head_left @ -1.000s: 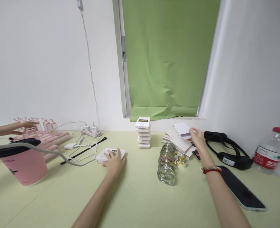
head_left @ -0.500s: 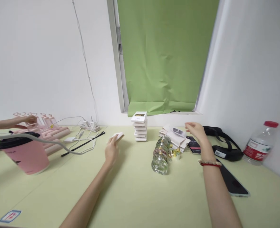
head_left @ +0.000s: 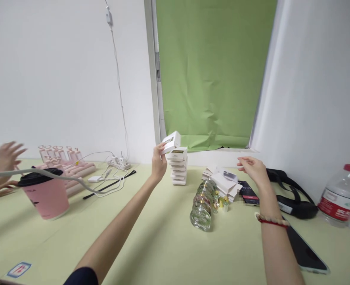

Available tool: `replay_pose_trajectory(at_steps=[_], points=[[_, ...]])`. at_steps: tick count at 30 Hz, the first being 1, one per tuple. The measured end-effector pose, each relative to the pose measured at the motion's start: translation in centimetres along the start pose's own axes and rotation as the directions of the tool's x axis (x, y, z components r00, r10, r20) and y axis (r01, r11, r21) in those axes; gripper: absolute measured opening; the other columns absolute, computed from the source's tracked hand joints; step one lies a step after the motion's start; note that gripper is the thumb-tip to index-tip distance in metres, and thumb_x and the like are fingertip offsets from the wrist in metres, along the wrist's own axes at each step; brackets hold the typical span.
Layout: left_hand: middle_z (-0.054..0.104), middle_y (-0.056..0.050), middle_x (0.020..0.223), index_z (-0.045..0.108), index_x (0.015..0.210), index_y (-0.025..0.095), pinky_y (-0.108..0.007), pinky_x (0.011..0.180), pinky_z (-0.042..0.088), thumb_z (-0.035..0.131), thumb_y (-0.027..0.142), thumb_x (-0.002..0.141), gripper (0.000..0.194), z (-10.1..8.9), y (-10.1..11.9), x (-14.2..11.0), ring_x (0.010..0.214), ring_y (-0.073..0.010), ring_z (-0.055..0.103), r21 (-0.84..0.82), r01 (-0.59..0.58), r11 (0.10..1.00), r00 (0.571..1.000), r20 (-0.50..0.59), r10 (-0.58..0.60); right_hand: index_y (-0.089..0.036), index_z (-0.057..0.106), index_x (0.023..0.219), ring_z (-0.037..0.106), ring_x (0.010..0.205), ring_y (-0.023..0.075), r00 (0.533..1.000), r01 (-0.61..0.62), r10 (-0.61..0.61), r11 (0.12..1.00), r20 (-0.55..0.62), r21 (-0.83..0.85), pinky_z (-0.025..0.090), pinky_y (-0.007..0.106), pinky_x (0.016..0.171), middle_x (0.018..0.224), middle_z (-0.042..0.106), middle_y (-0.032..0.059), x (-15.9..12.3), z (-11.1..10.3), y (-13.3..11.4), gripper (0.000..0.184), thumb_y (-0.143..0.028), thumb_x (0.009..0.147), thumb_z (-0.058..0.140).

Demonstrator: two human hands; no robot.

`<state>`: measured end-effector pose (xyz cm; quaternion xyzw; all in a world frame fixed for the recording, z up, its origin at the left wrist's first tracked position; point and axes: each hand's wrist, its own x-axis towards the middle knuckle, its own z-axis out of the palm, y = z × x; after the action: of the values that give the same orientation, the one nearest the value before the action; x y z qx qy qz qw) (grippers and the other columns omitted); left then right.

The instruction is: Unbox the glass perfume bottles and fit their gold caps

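Note:
A small white box (head_left: 173, 141) is gripped in my left hand (head_left: 158, 163), tilted just above the top of a stack of similar white boxes (head_left: 178, 169). Whether it touches the stack I cannot tell. My right hand (head_left: 253, 169) hovers above the black phone with a lit screen (head_left: 248, 194), its fingers loosely stretched to the left and nothing visible in them. Nearby lies a pile of white folded cartons (head_left: 222, 183). A row of clear glass bottles (head_left: 201, 217) stands in front of the pile, with several gold and clear caps (head_left: 223, 203) beside it.
At left are a pink cup (head_left: 46, 200), pink tube-like items (head_left: 79, 172), white cables (head_left: 118, 162) and another person's hand (head_left: 8, 156). On the right are black goggles with a strap (head_left: 299, 208), a second phone (head_left: 307, 249) and a plastic bottle (head_left: 339, 202).
My left hand has carried the white box up and right, from near the table to the stack's top. My right hand stays near the cartons. The other person's hand has moved left.

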<state>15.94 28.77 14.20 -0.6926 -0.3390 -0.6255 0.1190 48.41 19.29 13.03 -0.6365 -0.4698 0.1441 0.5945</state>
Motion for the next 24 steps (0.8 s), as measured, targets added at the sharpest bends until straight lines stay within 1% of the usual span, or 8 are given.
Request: replay_pose_trajectory(at_steps=[2, 5, 12, 17, 19, 21, 22, 24], points=[[0.055, -0.01, 0.114, 0.038, 0.097, 0.018, -0.032, 0.089, 0.044, 0.029, 0.004, 0.08, 0.024, 1.4, -0.6, 1.1, 0.107, -0.0137, 0.052, 0.072, -0.073, 0.995, 0.987, 0.145, 0.062, -0.015, 0.064, 0.088, 0.065, 0.06, 0.0171, 1.0, -0.009, 0.009, 1.0, 0.004, -0.009, 0.049, 0.028, 0.064, 0.077, 0.069, 0.0077, 0.1, -0.1, 0.2, 0.027, -0.032, 0.071, 0.052], [0.062, -0.005, 0.099, 0.045, 0.087, 0.019, -0.031, 0.082, 0.045, 0.033, 0.002, 0.076, 0.023, 2.6, -1.6, 1.6, 0.093, -0.0155, 0.057, 0.123, -0.124, 0.985, 0.961, 0.261, 0.088, -0.015, 0.064, 0.089, 0.065, 0.059, 0.0166, 1.0, 0.007, -0.007, 1.0, -0.002, -0.008, 0.049, 0.028, 0.063, 0.077, 0.069, 0.0071, 0.3, -0.3, 0.4, 0.028, -0.034, 0.071, 0.052], [0.06, -0.01, 0.095, 0.053, 0.092, 0.017, -0.036, 0.079, 0.042, 0.03, 0.002, 0.077, 0.031, 2.6, -2.5, 1.2, 0.092, -0.0228, 0.054, 0.296, -0.128, 0.946, 0.95, 0.31, 0.031, -0.016, 0.064, 0.083, 0.065, 0.057, 0.0171, 1.0, 0.024, -0.024, 1.0, -0.007, -0.001, 0.049, 0.028, 0.062, 0.077, 0.068, 0.0069, 0.7, -0.2, 0.4, 0.027, -0.037, 0.07, 0.054], [0.055, -0.009, 0.112, 0.051, 0.108, 0.02, -0.036, 0.087, 0.039, 0.04, 0.008, 0.074, 0.038, 2.7, -1.3, 1.2, 0.104, -0.0235, 0.05, 0.343, -0.12, 0.931, 0.942, 0.335, -0.003, -0.016, 0.064, 0.084, 0.065, 0.056, 0.0168, 0.999, 0.037, -0.035, 0.998, 0.039, -0.05, 0.049, 0.029, 0.062, 0.075, 0.068, 0.0063, 0.8, 0.3, 0.4, 0.026, -0.036, 0.071, 0.053], [0.044, -0.01, 0.128, 0.038, 0.124, 0.02, -0.04, 0.097, 0.032, 0.05, 0.016, 0.07, 0.056, 2.6, -0.2, 0.2, 0.118, -0.0264, 0.04, 0.353, -0.072, 0.933, 0.958, 0.284, -0.033, -0.016, 0.064, 0.086, 0.065, 0.056, 0.0166, 0.998, 0.049, -0.047, 0.997, 0.051, -0.057, 0.049, 0.028, 0.062, 0.075, 0.068, 0.0061, 0.7, 0.3, 0.3, 0.027, -0.035, 0.071, 0.052], [0.032, -0.011, 0.138, 0.018, 0.135, 0.019, -0.042, 0.102, 0.028, 0.056, 0.027, 0.069, 0.076, 2.6, 0.9, -1.9, 0.127, -0.0262, 0.03, 0.316, 0.105, 0.943, 0.981, 0.12, -0.15, -0.017, 0.063, 0.088, 0.065, 0.056, 0.0163, 0.997, 0.058, -0.055, 0.997, 0.048, -0.058, 0.048, 0.028, 0.062, 0.076, 0.068, 0.006, 0.6, 0.3, 0.2, 0.027, -0.035, 0.071, 0.052], [0.028, -0.012, 0.139, 0.01, 0.136, 0.018, -0.042, 0.103, 0.026, 0.057, 0.032, 0.069, 0.083, 2.7, 1.3, -3.4, 0.129, -0.0258, 0.027, 0.289, 0.203, 0.936, 0.972, 0.058, -0.228, -0.017, 0.063, 0.088, 0.065, 0.056, 0.0162, 0.997, 0.062, -0.059, 0.996, 0.044, -0.061, 0.048, 0.028, 0.062, 0.076, 0.068, 0.006, 0.6, 0.3, 0.1, 0.027, -0.034, 0.072, 0.052], [0.024, -0.015, 0.14, 0.001, 0.137, 0.017, -0.043, 0.104, 0.025, 0.062, 0.044, 0.066, 0.097, 3.1, 1.8, -6.7, 0.13, -0.0274, 0.025, 0.252, 0.405, 0.879, 0.906, 0.018, -0.423, -0.017, 0.064, 0.089, 0.065, 0.056, 0.0161, 0.997, 0.067, -0.065, 0.995, 0.033, -0.072, 0.048, 0.027, 0.062, 0.076, 0.068, 0.0061, 0.5, 0.2, 0.0, 0.027, -0.034, 0.072, 0.052]])
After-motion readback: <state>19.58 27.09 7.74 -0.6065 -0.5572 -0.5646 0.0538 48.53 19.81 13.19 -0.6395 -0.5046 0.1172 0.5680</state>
